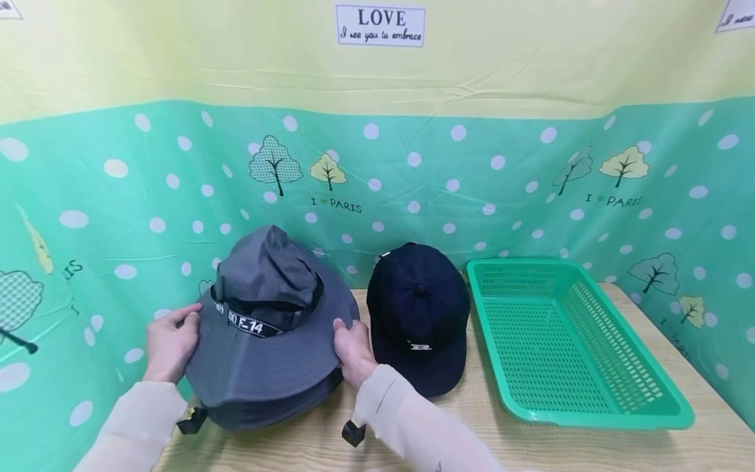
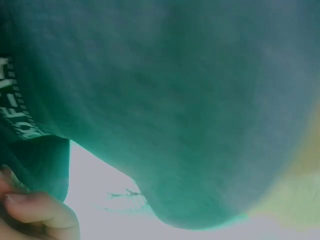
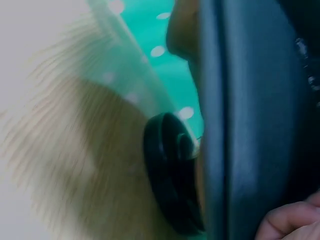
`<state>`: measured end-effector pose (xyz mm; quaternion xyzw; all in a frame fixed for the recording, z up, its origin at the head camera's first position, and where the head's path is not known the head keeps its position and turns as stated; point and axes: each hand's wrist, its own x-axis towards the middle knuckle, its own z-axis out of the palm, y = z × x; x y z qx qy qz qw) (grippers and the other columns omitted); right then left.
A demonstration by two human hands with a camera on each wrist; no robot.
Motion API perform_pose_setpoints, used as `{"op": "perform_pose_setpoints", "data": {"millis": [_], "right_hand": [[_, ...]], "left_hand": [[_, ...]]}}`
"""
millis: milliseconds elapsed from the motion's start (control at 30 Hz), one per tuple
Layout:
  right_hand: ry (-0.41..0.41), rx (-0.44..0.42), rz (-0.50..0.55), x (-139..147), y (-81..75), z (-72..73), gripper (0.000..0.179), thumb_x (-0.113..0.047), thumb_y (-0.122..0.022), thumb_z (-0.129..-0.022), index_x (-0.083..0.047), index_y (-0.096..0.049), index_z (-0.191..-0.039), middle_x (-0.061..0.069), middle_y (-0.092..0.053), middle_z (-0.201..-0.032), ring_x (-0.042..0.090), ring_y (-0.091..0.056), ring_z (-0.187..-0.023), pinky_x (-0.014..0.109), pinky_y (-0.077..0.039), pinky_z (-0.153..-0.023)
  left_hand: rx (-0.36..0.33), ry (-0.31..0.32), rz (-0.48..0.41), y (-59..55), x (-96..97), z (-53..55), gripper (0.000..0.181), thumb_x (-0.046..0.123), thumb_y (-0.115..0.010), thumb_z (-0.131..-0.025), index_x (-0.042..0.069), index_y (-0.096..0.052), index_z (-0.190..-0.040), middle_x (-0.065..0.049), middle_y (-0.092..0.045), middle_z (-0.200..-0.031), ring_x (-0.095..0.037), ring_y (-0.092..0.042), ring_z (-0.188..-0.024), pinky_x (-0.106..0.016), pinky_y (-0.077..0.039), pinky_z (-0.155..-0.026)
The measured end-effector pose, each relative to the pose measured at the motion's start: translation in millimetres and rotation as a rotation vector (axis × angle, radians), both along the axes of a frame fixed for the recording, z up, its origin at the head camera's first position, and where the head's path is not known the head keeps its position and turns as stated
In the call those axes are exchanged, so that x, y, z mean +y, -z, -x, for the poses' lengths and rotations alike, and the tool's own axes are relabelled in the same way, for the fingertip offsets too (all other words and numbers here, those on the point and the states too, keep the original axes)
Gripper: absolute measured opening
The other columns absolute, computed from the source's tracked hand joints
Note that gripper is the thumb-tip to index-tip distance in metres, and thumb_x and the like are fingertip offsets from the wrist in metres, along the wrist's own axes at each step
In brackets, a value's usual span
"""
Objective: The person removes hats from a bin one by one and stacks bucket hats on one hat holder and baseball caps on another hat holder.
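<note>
A grey wide-brimmed bucket hat (image 1: 265, 367) with a dark band lettered in white sits at the left of the table, its crown crumpled and upright. A second dark grey brim (image 1: 271, 416) shows under its front edge. My left hand (image 1: 172, 344) pinches the brim at its left side, and fingertips of that hand show at the corner of the left wrist view. On the opposite side my right hand (image 1: 355, 351) grips the brim with the thumb on top. Just right of that hand lies a navy baseball cap (image 1: 419, 308), visor toward me, with a small white emblem.
A green perforated plastic basket (image 1: 551, 354) stands at the right of the wood-grain table (image 1: 716, 426). Behind and at both sides hangs a green and yellow printed cloth (image 1: 413, 216), close to the hats. Small black wrist devices (image 1: 354, 432) hang under both sleeves.
</note>
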<state>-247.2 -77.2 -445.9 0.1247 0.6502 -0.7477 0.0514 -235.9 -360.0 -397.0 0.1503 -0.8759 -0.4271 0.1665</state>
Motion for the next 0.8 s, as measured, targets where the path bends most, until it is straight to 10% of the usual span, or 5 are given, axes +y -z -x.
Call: {"op": "perform_pose_setpoints", "data": {"millis": [433, 600, 800], "right_hand": [[0.067, 0.191, -0.612, -1.1, 33.0, 17.1, 0.025, -0.024, -0.049, -0.099, -0.002, -0.059, -0.093, 0.014, -0.062, -0.085, 0.031, -0.062, -0.085, 0.041, -0.048, -0.075], [0.088, 0.221, -0.686, -7.4, 42.2, 18.3, 0.027, -0.024, -0.048, -0.099, -0.007, -0.055, -0.080, 0.011, -0.060, -0.074, 0.034, -0.063, -0.079, 0.041, -0.048, -0.066], [0.080, 0.191, -0.670, -4.7, 44.6, 25.1, 0.027, -0.022, -0.047, -0.098, -0.004, -0.061, -0.084, 0.014, -0.064, -0.083, 0.033, -0.063, -0.084, 0.041, -0.049, -0.073]], "left_hand": [[0.324, 0.121, 0.523, 43.0, -13.1, 10.1, 0.021, -0.001, -0.051, -0.086, -0.002, -0.069, -0.096, -0.027, -0.064, -0.080, -0.040, -0.054, -0.056, -0.052, -0.042, -0.052], [0.245, 0.157, 0.606, 48.6, -16.2, 12.8, 0.012, -0.004, -0.053, -0.075, 0.005, -0.051, -0.067, -0.016, -0.052, -0.058, -0.033, -0.047, -0.047, -0.050, -0.035, -0.045], [0.007, 0.225, 0.673, 45.5, -16.9, 14.0, 0.010, 0.002, -0.055, -0.075, -0.001, -0.052, -0.066, -0.022, -0.053, -0.060, -0.041, -0.052, -0.052, -0.053, -0.039, -0.045]]}}
